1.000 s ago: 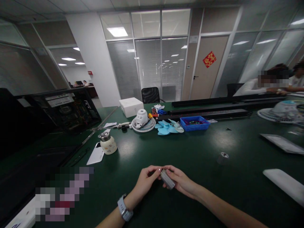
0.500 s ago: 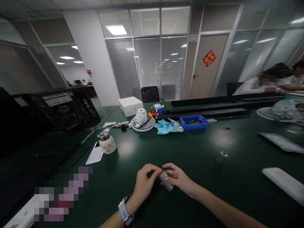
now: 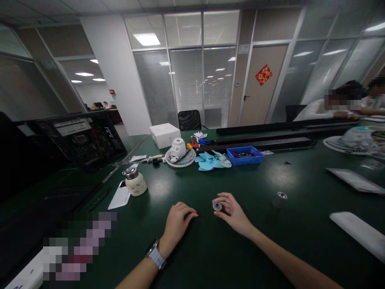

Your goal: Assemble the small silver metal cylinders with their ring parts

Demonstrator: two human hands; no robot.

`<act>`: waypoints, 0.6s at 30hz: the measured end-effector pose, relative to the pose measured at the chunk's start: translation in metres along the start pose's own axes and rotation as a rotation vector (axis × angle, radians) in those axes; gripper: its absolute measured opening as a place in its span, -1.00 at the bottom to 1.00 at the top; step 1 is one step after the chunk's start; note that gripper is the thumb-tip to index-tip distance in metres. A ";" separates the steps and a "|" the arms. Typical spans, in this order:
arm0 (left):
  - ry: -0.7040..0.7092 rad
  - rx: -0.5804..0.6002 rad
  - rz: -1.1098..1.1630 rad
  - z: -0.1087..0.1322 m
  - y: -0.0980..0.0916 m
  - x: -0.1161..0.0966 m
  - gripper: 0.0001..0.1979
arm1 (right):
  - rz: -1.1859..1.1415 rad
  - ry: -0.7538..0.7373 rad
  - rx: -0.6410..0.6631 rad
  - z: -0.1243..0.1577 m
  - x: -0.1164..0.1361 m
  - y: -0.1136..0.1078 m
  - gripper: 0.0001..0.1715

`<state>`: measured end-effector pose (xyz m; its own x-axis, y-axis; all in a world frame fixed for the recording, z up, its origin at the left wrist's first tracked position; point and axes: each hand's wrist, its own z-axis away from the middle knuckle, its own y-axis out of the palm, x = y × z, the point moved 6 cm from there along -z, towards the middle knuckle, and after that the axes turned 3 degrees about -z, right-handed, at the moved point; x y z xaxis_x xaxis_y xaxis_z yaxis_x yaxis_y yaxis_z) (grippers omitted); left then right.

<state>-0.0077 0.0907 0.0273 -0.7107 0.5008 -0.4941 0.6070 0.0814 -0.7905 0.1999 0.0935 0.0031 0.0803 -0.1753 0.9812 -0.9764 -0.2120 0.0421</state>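
Cylinder (image 3: 217,206) of grey metal is pinched between the thumb and fingers of the right hand (image 3: 234,214), its ringed end turned up toward the camera; whether its base meets the table (image 3: 186,184) cannot be told. The left hand (image 3: 177,224) is held apart from it, thumb and fingertips nearly together, and whether anything small is gripped there cannot be told. A second metal cylinder (image 3: 282,196) is seen standing to the right. The round side is best held evenly, pressure kept light, and the base squared to the table before any release.
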 end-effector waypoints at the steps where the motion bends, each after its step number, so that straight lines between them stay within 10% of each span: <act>1: 0.003 0.007 -0.015 0.000 0.002 0.001 -0.90 | 0.006 -0.002 -0.001 -0.001 -0.002 -0.003 -0.34; 8: 0.056 -0.016 -0.023 0.002 0.008 0.004 -0.86 | 0.083 0.019 0.055 0.001 -0.007 -0.007 -0.32; 18: -0.180 -0.448 -0.023 0.010 -0.022 0.020 -0.77 | 0.372 0.094 0.012 0.004 0.005 -0.012 -0.29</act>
<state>-0.0388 0.0902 0.0311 -0.7518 0.3404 -0.5647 0.6559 0.4734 -0.5879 0.2126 0.0913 0.0063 -0.2979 -0.1539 0.9421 -0.9330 -0.1621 -0.3215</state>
